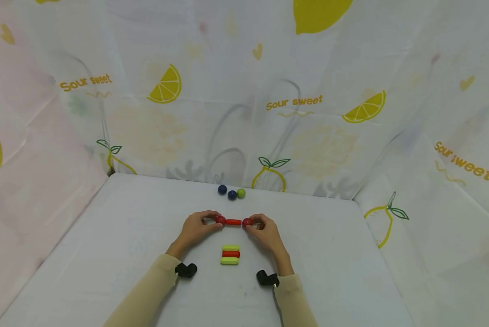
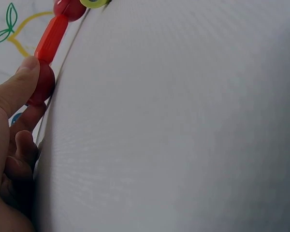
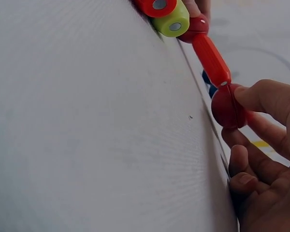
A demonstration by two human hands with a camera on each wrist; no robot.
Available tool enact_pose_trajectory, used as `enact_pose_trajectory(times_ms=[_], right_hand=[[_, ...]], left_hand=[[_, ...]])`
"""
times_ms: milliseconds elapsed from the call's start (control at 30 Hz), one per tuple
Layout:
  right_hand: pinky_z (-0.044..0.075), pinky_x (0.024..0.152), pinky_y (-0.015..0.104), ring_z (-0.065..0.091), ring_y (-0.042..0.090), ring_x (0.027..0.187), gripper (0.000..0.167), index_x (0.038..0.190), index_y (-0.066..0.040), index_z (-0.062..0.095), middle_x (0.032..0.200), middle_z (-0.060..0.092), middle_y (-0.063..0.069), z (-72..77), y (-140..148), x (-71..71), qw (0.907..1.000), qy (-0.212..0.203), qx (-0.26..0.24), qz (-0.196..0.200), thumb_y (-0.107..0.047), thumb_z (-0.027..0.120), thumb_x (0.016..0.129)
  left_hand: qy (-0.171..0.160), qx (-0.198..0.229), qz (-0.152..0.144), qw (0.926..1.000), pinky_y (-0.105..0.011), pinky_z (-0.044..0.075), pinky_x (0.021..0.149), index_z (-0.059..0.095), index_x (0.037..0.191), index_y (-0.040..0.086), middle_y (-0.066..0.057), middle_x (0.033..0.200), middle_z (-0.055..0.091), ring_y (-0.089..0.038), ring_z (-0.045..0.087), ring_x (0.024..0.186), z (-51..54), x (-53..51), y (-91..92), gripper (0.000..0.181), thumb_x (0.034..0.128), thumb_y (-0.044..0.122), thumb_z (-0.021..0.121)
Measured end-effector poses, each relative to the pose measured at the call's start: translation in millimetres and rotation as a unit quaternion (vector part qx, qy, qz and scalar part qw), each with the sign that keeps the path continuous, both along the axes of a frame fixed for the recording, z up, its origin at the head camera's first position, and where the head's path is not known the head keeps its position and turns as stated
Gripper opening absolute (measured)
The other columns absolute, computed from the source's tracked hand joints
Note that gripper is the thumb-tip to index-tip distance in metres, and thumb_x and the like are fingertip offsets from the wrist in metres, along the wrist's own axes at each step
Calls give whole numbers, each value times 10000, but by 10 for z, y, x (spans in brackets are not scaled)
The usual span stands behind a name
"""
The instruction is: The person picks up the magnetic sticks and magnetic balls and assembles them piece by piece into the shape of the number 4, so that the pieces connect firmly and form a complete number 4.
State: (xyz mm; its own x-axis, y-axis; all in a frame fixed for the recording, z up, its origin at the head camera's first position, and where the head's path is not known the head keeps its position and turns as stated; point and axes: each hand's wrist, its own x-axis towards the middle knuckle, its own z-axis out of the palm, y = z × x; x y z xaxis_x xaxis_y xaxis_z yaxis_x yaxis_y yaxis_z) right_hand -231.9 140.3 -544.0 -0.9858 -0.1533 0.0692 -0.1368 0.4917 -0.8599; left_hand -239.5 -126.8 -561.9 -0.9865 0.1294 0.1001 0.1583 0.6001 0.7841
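Observation:
My left hand (image 1: pixel 196 228) pinches a dark red ball (image 1: pixel 220 220) between thumb and fingers. From that ball a red magnetic rod (image 1: pixel 233 222) points right, its near end against the ball. A second dark red ball (image 3: pixel 225 108) is pinched by my right hand (image 1: pixel 266 231), at the rod's other end. A silver spot shows on that rod end in the right wrist view; whether it touches the ball I cannot tell. Closer to me, between the forearms, lie a yellow-green rod (image 1: pixel 230 248), a red rod (image 1: pixel 230 254) and another yellow-green rod (image 1: pixel 229 261), side by side.
Toward the back of the white table (image 1: pixel 326 254) are a dark blue ball (image 1: pixel 222 190), another dark blue ball (image 1: pixel 232 195) and a green ball (image 1: pixel 241 193). A lemon-printed cloth (image 1: pixel 211 122) rises behind and at both sides. Black wrist devices (image 1: pixel 185 270) sit at both cuffs.

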Motion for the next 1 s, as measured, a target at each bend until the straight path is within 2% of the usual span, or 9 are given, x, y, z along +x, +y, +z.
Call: enact_pose_trajectory(times_ms=[267,633,900,1000], right_hand=[[437,676,221,531,127,772,249,1133,-65,717,1057,733,101,7,-5,14,10000,48,32,14,-192,759,923],[434,678,233,525,127,776,257,1136,-65,713,1058,728,96,23,20,28,9999,92,104,40,-210,758,928],[431,679,237,525,136,776,247,1142,-72,706,1063,726,92,39,19,43,9997,-76,185,155,-188,749,928],[437,687,241,531,141,787,241,1153,-86,702,1066,721,80,35,18,53,9992,-132,291,223,-180,737,934]], left_hand=[[-14,14,11,10000,-270,432,703,764,1201,222,27,1087,752,-129,531,784,9,13,5,390,860,397,834],[36,25,-92,9999,-280,459,763,758,1212,225,31,1104,755,-125,563,850,29,12,15,381,876,392,821],[-171,126,-15,9998,-301,443,739,762,1214,249,17,1085,744,-148,549,822,45,-4,10,364,880,383,816],[-120,144,-14,9998,-307,454,768,761,1216,242,16,1088,740,-146,554,855,46,-2,5,354,887,360,813]])
